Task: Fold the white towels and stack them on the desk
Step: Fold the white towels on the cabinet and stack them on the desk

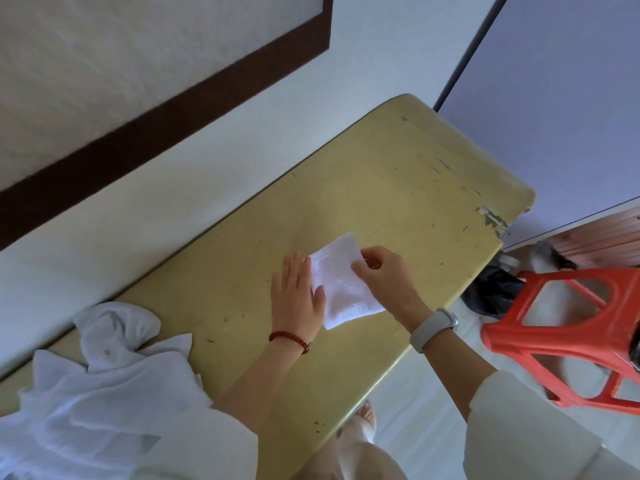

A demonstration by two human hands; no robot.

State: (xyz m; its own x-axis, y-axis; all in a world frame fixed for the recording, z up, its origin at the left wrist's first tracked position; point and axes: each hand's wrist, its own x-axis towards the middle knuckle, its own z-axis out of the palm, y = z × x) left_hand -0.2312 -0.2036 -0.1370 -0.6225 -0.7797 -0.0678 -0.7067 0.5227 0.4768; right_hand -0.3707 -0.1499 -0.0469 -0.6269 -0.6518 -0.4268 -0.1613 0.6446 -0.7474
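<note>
A small folded white towel (341, 282) lies on the yellow desk (398, 188), near its middle. My left hand (296, 296) rests flat on the desk against the towel's left edge, fingers together, thumb on the cloth. My right hand (384, 275) pinches the towel's right edge between thumb and fingers. A heap of unfolded white towels (104, 375) sits at the desk's near left end.
A red plastic stool (568, 334) stands on the floor right of the desk. A dark bag (491, 289) lies beyond it by the desk's corner. The desk runs along a white wall (173, 188). The far desk corner is chipped.
</note>
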